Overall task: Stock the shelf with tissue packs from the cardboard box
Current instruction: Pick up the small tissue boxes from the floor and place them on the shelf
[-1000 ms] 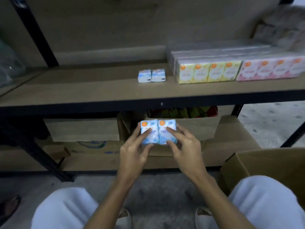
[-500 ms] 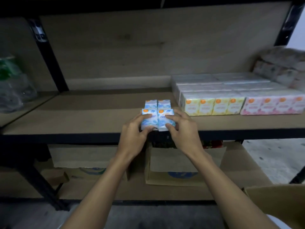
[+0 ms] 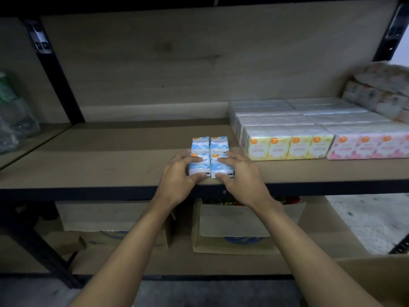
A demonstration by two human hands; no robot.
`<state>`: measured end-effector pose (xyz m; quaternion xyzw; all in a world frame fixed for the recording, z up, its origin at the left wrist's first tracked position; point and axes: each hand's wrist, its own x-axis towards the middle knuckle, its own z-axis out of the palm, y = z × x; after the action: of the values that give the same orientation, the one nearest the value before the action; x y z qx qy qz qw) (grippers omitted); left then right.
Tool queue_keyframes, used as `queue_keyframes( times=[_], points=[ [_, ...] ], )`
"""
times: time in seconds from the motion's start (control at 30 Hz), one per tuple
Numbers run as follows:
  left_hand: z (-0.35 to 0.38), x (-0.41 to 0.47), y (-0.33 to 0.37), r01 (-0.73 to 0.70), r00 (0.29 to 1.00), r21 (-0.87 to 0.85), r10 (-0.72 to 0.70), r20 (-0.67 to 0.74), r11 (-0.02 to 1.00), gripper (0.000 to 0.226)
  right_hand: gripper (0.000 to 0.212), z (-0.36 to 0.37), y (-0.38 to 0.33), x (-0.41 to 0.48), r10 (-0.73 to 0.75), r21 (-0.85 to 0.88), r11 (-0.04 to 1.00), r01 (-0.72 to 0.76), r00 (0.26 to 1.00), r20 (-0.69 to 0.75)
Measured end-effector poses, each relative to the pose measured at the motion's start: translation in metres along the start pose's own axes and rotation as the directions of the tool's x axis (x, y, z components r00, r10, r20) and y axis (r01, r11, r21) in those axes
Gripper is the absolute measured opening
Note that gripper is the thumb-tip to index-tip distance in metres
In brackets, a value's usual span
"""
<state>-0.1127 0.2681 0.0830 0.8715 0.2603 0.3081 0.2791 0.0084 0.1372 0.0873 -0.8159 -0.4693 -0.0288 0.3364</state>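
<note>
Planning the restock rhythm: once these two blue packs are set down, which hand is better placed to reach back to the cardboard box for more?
Probably the right hand. The cardboard box sits at the lower right, on that arm's side, while the left hand would have to cross over. Both now rest on the blue packs at the shelf edge.

Left hand (image 3: 179, 173) and right hand (image 3: 240, 173) each on one blue tissue pack; front pair (image 3: 210, 166) sits near the shelf (image 3: 110, 165) front edge, side by side, touching; thumbs on near faces, fingers (image 3: 194, 159) laid over the tops; second blue pair (image 3: 209, 144) directly behind, touching the front pair; yellow packs (image 3: 287, 147) in a row to the right, pink packs (image 3: 367, 147) further right; cardboard box (image 3: 380, 282) corner at near right; cartons (image 3: 234, 227) on the lower level.
</note>
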Motion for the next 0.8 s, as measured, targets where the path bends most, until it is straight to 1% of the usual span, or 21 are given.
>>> queue_keyframes(
  times=[0.23,0.33,0.47,0.53,0.6,0.7,0.8],
  points=[
    [0.000,0.007,-0.005,-0.038,0.999,0.067,0.037,0.015,0.997,0.042,0.046,0.003,0.005,0.009,-0.026,-0.052,0.998,0.026,1.000,-0.003],
    [-0.002,0.015,-0.006,-0.060,0.997,0.067,0.058,0.041,0.996,0.040,0.041,0.001,0.008,0.018,-0.074,-0.076,0.994,0.076,0.997,0.036],
    [-0.007,0.029,-0.011,-0.017,0.985,0.032,0.011,0.172,0.999,0.037,0.032,-0.002,0.011,0.033,-0.076,-0.068,0.994,0.086,0.987,0.139],
    [-0.007,0.034,-0.014,-0.019,0.978,0.021,0.014,0.210,1.000,0.037,0.030,-0.003,0.012,0.039,-0.062,-0.060,0.995,0.075,0.981,0.185],
    [-0.006,0.038,-0.018,-0.024,0.974,-0.008,0.025,0.226,1.000,0.037,0.030,-0.003,0.012,0.043,-0.060,-0.045,0.996,0.071,0.975,0.216],
    [-0.002,0.042,-0.023,-0.036,0.969,-0.062,0.050,0.241,0.997,0.037,0.031,-0.004,0.014,0.046,-0.080,-0.016,0.996,0.086,0.971,0.224],
    [0.000,0.047,-0.027,-0.034,0.971,-0.062,0.048,0.232,0.997,0.044,0.032,-0.005,0.017,0.049,-0.085,0.002,0.996,0.087,0.969,0.232]
  ],
)
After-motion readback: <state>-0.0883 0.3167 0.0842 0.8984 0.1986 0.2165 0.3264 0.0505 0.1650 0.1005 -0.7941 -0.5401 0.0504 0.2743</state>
